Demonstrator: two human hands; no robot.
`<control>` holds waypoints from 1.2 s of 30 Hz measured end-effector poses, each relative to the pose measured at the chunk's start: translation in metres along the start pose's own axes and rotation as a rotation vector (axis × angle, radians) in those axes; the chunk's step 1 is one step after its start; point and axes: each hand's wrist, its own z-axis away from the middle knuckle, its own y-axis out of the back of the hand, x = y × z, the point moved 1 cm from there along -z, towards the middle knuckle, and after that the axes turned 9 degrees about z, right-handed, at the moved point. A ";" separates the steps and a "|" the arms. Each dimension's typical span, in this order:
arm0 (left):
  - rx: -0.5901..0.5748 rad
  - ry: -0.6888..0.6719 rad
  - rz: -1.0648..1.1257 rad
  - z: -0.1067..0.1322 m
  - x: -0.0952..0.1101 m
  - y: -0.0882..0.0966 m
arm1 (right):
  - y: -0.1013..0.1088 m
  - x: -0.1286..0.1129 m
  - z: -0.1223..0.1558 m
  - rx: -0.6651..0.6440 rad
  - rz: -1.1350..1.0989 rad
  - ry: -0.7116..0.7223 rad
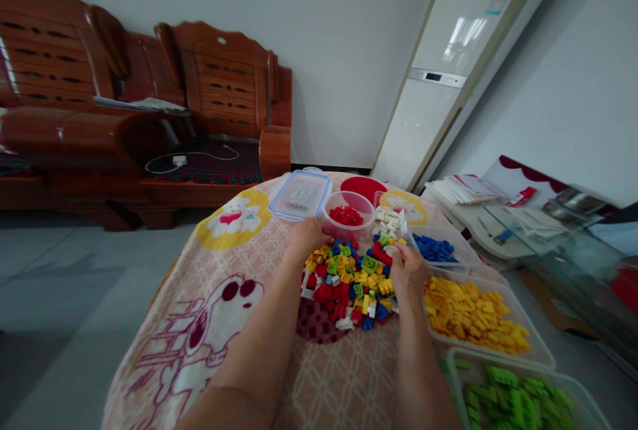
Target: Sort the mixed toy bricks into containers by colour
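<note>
A mixed pile of toy building bricks (343, 280) in red, yellow, blue, green and white lies on the round table. My left hand (312, 237) is at the pile's back left edge, beside a round clear tub (327, 225) of red bricks (346, 216). Its fingers are curled together, and what they hold, if anything, is hidden. At the pile's right side my right hand (409, 274) has thumb and fingers pinched together over the bricks. Anything in that pinch is too small to make out. White bricks (389, 220) lie in a group behind the pile.
Clear containers on the right hold blue bricks (434, 248), yellow bricks (471, 314) and green bricks (518, 400). A blue-rimmed clear lid (300, 193) and a red round lid (363, 187) lie at the back. A patterned cloth (343, 383) covers the table.
</note>
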 end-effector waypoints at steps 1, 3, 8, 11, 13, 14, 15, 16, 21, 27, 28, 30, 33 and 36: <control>0.007 0.014 -0.019 -0.001 0.001 -0.003 | 0.000 0.000 0.000 -0.010 0.004 0.003; 0.024 0.025 -0.043 -0.001 0.003 -0.006 | -0.001 0.000 0.000 -0.024 0.013 0.010; 0.050 0.011 -0.019 0.004 -0.001 0.011 | 0.004 -0.001 0.000 0.097 0.079 -0.010; 0.059 -0.048 0.025 0.009 -0.005 0.031 | 0.013 -0.003 0.000 0.160 0.152 -0.031; 0.102 -0.097 0.091 0.012 -0.003 0.039 | 0.018 -0.004 0.001 0.159 0.203 -0.052; 0.140 -0.116 0.141 0.012 -0.001 0.041 | 0.020 -0.004 0.002 0.151 0.230 -0.068; 0.186 -0.133 0.198 0.012 0.003 0.040 | 0.020 -0.003 0.003 0.136 0.256 -0.082; 0.231 -0.150 0.257 0.011 0.007 0.037 | 0.020 -0.003 0.003 0.114 0.280 -0.093; 0.355 -0.207 0.383 0.006 0.029 0.010 | 0.017 0.001 0.006 0.007 0.318 -0.111; 0.362 -0.200 0.448 0.004 0.029 0.004 | 0.016 0.001 0.004 -0.014 0.317 -0.111; 0.363 -0.213 0.466 0.004 0.029 0.005 | 0.016 0.002 0.004 -0.015 0.319 -0.109; 0.354 -0.247 0.484 0.004 0.031 0.007 | 0.015 0.002 0.005 -0.016 0.322 -0.111; 0.308 -0.320 0.461 0.007 0.041 0.005 | 0.014 0.002 0.005 -0.006 0.340 -0.121; 0.221 -0.437 0.380 0.013 0.059 -0.004 | 0.014 -0.001 0.004 -0.003 0.369 -0.122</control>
